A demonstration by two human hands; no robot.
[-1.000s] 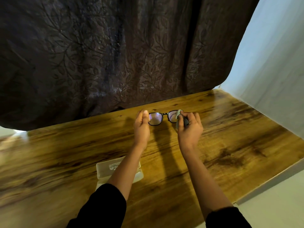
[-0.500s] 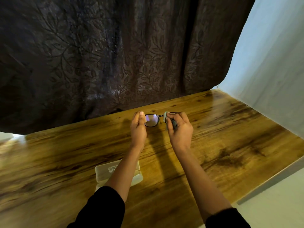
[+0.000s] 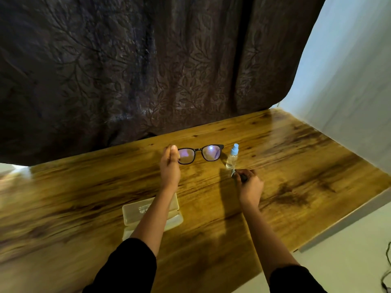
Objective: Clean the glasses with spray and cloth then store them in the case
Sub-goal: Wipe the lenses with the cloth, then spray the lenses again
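Note:
Black-framed glasses are held up above the wooden table by my left hand, which pinches their left end. My right hand is lower and to the right, apart from the glasses, closed on a small grey cloth that mostly hides in the fingers. A small clear spray bottle with a light blue cap stands upright on the table just beyond my right hand. An open, pale translucent glasses case lies near me, partly under my left forearm.
A dark leaf-patterned curtain hangs along the table's far edge. A pale wall borders the table on the right. The table's near right edge drops to a light floor, where a dark cable lies.
My right hand has come off the right lens with the cloth and dropped down to the right. The spray bottle, hidden before, now shows. My left hand still holds the glasses.

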